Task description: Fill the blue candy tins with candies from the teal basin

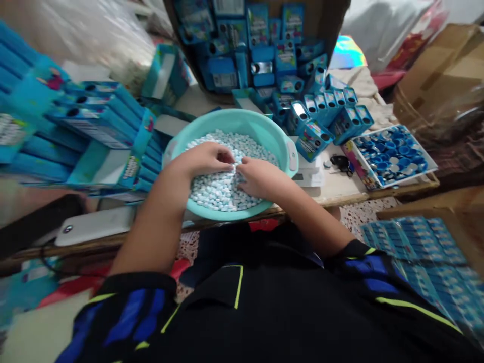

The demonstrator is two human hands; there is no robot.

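The left hand (206,159) and right hand (260,177) lie curled, fingertips almost meeting, on a heap of small pale-blue pellets (219,191) inside a teal plastic basin (230,123). The fingertips sink among the pellets, so whether they pinch any cannot be told. Behind the basin stand blue boxes (312,141), their print too blurred to read. Right of it lie keys (341,162) and a tray of blue caps (391,156).
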